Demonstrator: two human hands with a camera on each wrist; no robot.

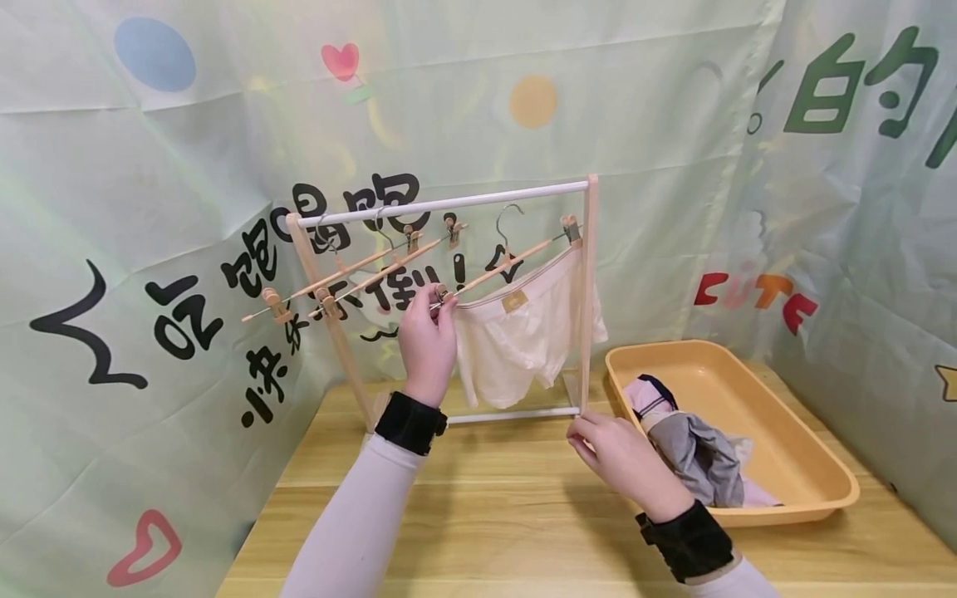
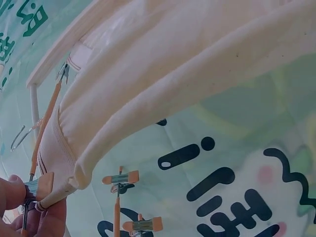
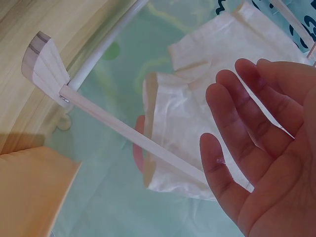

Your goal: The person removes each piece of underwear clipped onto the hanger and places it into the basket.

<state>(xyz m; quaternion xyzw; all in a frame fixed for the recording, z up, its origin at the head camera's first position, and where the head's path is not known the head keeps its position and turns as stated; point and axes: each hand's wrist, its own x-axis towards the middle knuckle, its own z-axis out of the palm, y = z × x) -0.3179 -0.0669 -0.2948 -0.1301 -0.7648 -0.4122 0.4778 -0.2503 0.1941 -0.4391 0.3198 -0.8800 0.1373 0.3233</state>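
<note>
Left hand [image 1: 429, 345]: frame centre, pinching clip [image 1: 443, 295] at shorts [image 1: 523, 353]
Right hand [image 1: 624, 461]: lower right, fingers relaxed, holding nothing
Clipping: best with waistband [image 1: 482, 311] flat, unbunched

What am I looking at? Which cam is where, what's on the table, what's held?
No robot: a person works bare-handed. The wide picture comes from a camera on the head, looking forward and down; the other two come from cameras worn on each wrist. On the wooden table stand a small clothes rack and a yellow tray with crumpled clothes. The left hand pinches a clip at one end of a hanger that carries cream shorts. The right hand holds nothing; its fingers are loosely open near the rack.
</note>
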